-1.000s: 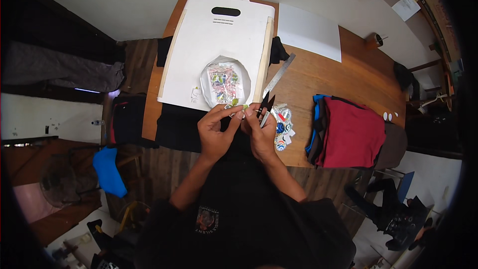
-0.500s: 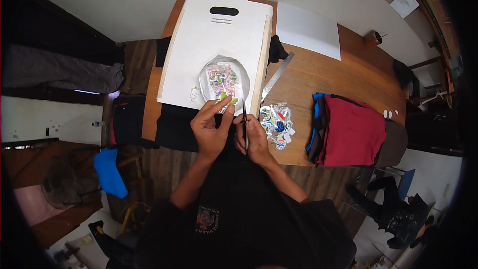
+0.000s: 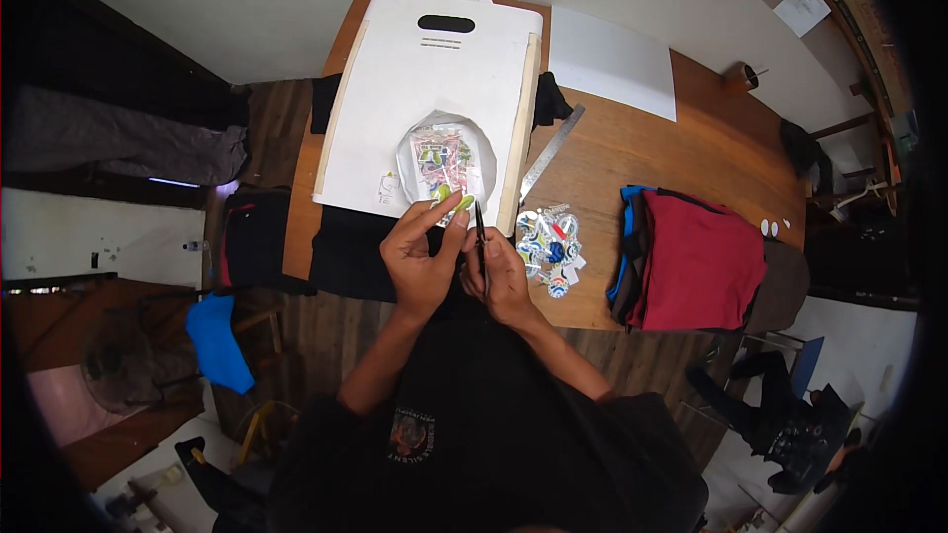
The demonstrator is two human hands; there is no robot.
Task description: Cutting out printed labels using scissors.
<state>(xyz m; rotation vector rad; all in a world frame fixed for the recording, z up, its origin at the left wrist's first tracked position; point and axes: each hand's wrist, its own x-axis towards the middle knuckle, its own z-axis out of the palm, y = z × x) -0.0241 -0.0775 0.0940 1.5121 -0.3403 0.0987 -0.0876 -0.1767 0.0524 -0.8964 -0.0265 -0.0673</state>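
Observation:
My left hand (image 3: 419, 262) pinches a small green-and-white cutout (image 3: 463, 202) between thumb and fingertips. Close beside it, my right hand (image 3: 502, 276) is closed round a slim dark pointed tool (image 3: 480, 221). Its tip points away from me, next to the cutout; I cannot tell its exact kind. Just beyond my fingers, a roundish pale container (image 3: 407, 160) rests on a white board (image 3: 425, 79) and holds printed pieces (image 3: 441, 156) in pink, green and blue. To the right of my right hand lies a pile of colourful printed cutouts (image 3: 555, 249) on the wooden table (image 3: 592, 153).
A metal ruler (image 3: 553, 153) lies along the board's right side. Folded red, blue and dark cloths (image 3: 696, 262) are stacked at the table's right. A white sheet (image 3: 612, 59) and a brown cup (image 3: 739, 77) stand farther back. Black cloth (image 3: 346, 252) hangs under the board.
The tool in my right hand has turned slightly, and its tip has shifted a little left and nearer to me. My left hand has barely moved and keeps its pinch.

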